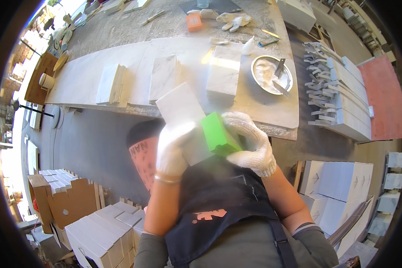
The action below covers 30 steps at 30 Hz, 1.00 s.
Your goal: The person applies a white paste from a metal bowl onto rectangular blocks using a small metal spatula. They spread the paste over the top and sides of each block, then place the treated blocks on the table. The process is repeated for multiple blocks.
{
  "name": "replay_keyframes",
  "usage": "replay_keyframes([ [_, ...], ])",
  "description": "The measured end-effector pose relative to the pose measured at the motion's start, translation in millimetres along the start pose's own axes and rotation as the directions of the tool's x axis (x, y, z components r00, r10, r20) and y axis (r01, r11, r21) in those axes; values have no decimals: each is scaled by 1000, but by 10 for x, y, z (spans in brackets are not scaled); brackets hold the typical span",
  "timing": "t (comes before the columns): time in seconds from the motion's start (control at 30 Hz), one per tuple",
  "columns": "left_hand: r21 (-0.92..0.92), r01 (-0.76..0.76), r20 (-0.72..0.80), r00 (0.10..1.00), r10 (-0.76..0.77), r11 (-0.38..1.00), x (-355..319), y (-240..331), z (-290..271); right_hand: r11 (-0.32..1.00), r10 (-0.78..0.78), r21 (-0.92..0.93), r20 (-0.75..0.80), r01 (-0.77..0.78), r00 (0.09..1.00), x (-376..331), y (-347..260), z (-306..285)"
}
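My left hand [172, 149], in a white knit glove, grips a thin pale rectangular tile [182, 105] held tilted in front of my apron. The gloved right hand [253, 145] is closed around a bright green block [218, 131], whose face lies against or just over the tile's right side; whether they touch is hard to tell. Beyond my hands, three stacks of marble-like tiles stand on the table: a left stack [109, 85], a middle stack [164, 79] and a right stack [223, 76]. A metal bowl [291, 81] of white paste with scraper blades in it sits to their right.
Farther back on the table [120, 31] are an orange box [194, 22], spare gloves [233, 20] and a white squeeze bottle [249, 46]. White cartons [103, 232] stand low at left, more cartons [332, 178] at right. Strapped slabs [344, 94] lie beyond the table's right edge.
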<state>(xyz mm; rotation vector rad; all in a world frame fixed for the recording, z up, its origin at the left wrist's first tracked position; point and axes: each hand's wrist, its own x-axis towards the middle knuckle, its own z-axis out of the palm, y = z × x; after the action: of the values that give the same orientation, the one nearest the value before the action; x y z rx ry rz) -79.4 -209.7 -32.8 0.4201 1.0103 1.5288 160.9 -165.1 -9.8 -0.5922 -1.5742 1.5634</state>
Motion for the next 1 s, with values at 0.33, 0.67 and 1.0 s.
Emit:
replay_keyframes([
  [0.33,-101,-18,24,999,21,995,-41,170,-107,994,-87,-53,73,91,994,49,-55,167],
  [0.67,-15,-107,-20,994,106,994,-200,283,-304,994,-104,46,62,101,993,-63,-62,408],
  [1.0,-84,-92,52,994,96,992,-186,236,-525,998,-52,-32,53,54,997,-123,-360,739],
])
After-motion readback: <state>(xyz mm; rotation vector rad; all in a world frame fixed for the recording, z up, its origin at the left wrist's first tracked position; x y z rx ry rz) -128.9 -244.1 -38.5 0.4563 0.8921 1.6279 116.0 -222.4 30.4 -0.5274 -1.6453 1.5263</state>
